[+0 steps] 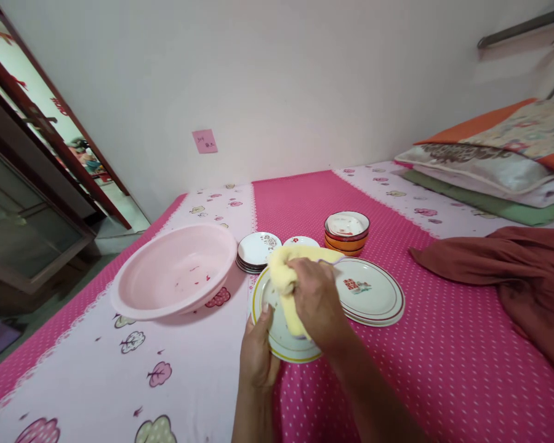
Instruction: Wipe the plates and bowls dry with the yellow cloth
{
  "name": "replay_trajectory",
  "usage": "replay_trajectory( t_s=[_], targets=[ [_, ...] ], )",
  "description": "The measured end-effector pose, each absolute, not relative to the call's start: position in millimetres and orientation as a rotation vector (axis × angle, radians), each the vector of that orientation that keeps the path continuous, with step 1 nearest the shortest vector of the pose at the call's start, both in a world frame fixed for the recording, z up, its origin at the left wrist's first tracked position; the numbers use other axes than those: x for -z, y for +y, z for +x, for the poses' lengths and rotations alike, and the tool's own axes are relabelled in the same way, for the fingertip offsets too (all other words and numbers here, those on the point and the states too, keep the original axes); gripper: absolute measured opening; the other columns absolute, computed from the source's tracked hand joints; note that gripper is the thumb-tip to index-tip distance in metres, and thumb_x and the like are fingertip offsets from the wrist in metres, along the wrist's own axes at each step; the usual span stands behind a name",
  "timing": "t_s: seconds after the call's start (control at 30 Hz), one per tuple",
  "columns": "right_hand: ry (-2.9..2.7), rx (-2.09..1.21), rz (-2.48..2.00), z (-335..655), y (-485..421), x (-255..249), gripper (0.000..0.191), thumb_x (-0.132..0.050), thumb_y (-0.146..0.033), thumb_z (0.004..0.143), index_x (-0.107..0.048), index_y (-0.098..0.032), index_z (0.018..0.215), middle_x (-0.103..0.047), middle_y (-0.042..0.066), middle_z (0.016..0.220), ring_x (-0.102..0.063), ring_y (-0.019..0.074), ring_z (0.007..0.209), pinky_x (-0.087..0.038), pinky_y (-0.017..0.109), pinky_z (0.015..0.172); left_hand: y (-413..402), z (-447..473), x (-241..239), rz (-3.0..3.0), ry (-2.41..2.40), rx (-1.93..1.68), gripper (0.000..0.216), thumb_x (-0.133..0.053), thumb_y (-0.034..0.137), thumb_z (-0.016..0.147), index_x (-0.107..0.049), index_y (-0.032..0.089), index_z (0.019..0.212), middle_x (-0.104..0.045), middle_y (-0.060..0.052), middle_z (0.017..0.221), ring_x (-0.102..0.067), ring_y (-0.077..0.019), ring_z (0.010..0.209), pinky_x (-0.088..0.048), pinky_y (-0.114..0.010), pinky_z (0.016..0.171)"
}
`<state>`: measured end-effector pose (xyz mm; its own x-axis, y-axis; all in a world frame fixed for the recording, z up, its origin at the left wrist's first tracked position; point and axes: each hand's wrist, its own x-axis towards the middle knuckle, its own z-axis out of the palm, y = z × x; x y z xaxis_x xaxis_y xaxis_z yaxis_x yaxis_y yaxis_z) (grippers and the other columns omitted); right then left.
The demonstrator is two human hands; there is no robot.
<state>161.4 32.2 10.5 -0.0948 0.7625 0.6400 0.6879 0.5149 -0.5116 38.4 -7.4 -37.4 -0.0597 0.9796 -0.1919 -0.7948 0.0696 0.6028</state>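
Note:
My left hand [257, 354] grips the near rim of a white plate with a yellow edge [277, 341], thumb on top, holding it a little above the bed. Pressed onto the plate's face is a pale yellow cloth [284, 277], bunched in my right hand [316, 301], whose fingers are closed around it. Most of the plate's middle is hidden by the cloth and the right hand.
A pink plastic basin [175, 271] sits to the left. Behind are small stacked saucers [257, 251], a stack of orange-rimmed bowls [347, 232] and larger plates [373, 292]. A rust-brown cloth [512, 271] and folded bedding [498, 166] lie at right.

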Motion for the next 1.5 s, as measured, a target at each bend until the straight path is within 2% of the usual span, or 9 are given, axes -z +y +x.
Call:
replay_trajectory(
  t_s=[0.17, 0.3, 0.37, 0.5, 0.63, 0.7, 1.07, 1.23, 1.5],
  targets=[
    [-1.632, -0.075, -1.203, 198, 28, -30, 0.039, -0.052, -0.007, 0.087, -0.065, -0.021, 0.121, -0.075, 0.011, 0.119, -0.064, 0.0302, 0.112, -0.045, 0.046, 0.104, -11, 31, 35, 0.467, 0.786, -1.424, 0.061, -0.089, 0.025, 0.079, -0.068, 0.012, 0.135, -0.081, -0.018, 0.116, -0.075, -0.0368, 0.115, -0.059, -0.049, 0.103],
    [-1.914, -0.261, -1.12, 193, 20, -41, 0.045, -0.066, -0.018, 0.09, -0.063, -0.022, 0.134, -0.07, 0.009, 0.138, -0.06, 0.0302, 0.129, -0.033, 0.052, 0.119, -16, 29, 33, 0.571, 0.817, -1.305, 0.058, -0.092, 0.029, 0.075, -0.073, 0.011, 0.126, -0.083, -0.018, 0.108, -0.078, -0.0368, 0.108, -0.061, -0.046, 0.098],
    [-2.032, -0.357, -1.133, 188, 19, -42, 0.055, -0.074, -0.022, 0.086, -0.061, -0.021, 0.14, -0.068, 0.01, 0.142, -0.058, 0.0306, 0.133, -0.034, 0.051, 0.118, -18, 28, 33, 0.626, 0.81, -1.231, 0.056, -0.093, 0.027, 0.072, -0.075, 0.011, 0.122, -0.083, -0.016, 0.105, -0.079, -0.0365, 0.104, -0.061, -0.046, 0.096],
    [-2.042, -0.517, -1.305, 190, 20, -44, 0.066, -0.082, -0.024, 0.077, -0.062, -0.018, 0.14, -0.071, 0.012, 0.134, -0.065, 0.031, 0.12, -0.045, 0.042, 0.1, -20, 24, 36, 0.7, 0.777, -1.158, 0.052, -0.094, 0.024, 0.069, -0.078, 0.013, 0.118, -0.084, -0.014, 0.102, -0.08, -0.0352, 0.099, -0.061, -0.044, 0.094],
    [-1.957, -0.655, -1.459, 201, 18, -48, 0.044, -0.081, -0.028, 0.076, -0.07, -0.023, 0.119, -0.077, 0.005, 0.103, -0.069, 0.0242, 0.088, -0.042, 0.031, 0.073, -19, 20, 40, 0.711, 0.746, -1.142, 0.047, -0.092, 0.026, 0.074, -0.079, 0.011, 0.117, -0.084, -0.016, 0.102, -0.079, -0.0361, 0.102, -0.061, -0.045, 0.096],
    [-1.944, -0.692, -1.472, 205, 18, -47, 0.034, -0.081, -0.03, 0.075, -0.07, -0.023, 0.107, -0.075, 0.002, 0.091, -0.066, 0.0217, 0.08, -0.037, 0.029, 0.068, -18, 19, 39, 0.701, 0.739, -1.143, 0.047, -0.091, 0.025, 0.076, -0.078, 0.011, 0.119, -0.083, -0.017, 0.104, -0.079, -0.0369, 0.104, -0.06, -0.046, 0.098],
    [-1.597, -1.014, -1.273, 215, 33, -26, 0.037, -0.08, -0.042, 0.082, -0.07, -0.02, 0.109, -0.077, 0.004, 0.095, -0.07, 0.0233, 0.084, -0.048, 0.03, 0.069, -18, 10, 34, 0.53, 0.869, -1.371, 0.056, -0.09, 0.02, 0.075, -0.072, 0.009, 0.126, -0.084, -0.017, 0.102, -0.079, -0.0384, 0.104, -0.063, -0.05, 0.097],
    [-1.431, -1.104, -1.146, 213, 40, -16, 0.041, -0.077, -0.044, 0.084, -0.07, -0.02, 0.116, -0.079, 0.007, 0.105, -0.074, 0.027, 0.093, -0.055, 0.036, 0.078, -12, 9, 36, 0.404, 0.912, -1.539, 0.046, -0.085, 0.015, 0.077, -0.072, 0.01, 0.122, -0.084, -0.016, 0.101, -0.08, -0.0348, 0.101, -0.063, -0.048, 0.098],
    [-1.021, -1.438, -0.884, 179, 55, 22, 0.044, -0.09, -0.05, 0.072, -0.076, -0.019, 0.1, -0.081, 0.007, 0.094, -0.075, 0.0296, 0.085, -0.059, 0.041, 0.08, -9, 10, 18, 0.272, 0.892, -1.895, 0.042, -0.07, 0.012, 0.09, -0.072, 0.014, 0.132, -0.084, -0.011, 0.108, -0.081, -0.0243, 0.1, -0.063, -0.035, 0.097]
  ],
)
